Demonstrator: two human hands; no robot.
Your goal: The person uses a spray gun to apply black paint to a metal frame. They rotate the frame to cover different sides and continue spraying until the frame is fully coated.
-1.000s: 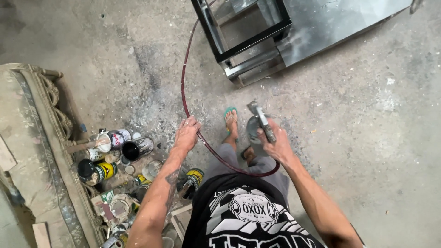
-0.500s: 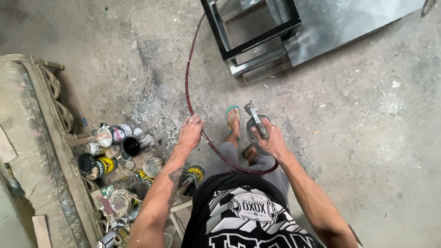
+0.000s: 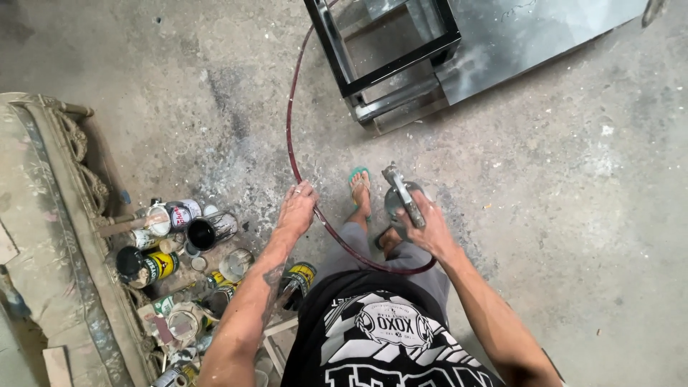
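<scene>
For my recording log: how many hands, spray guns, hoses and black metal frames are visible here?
Hands: 2, the left hand on the red hose and the right hand holding the spray gun
Spray guns: 1
Red hoses: 1
Black metal frames: 1
Total: 5
The paint cans at the left overlap too much to count reliably.

I see a grey metal spray gun (image 3: 401,199) held upright, its thin dark red hose (image 3: 301,172) looping across the concrete floor.
</scene>
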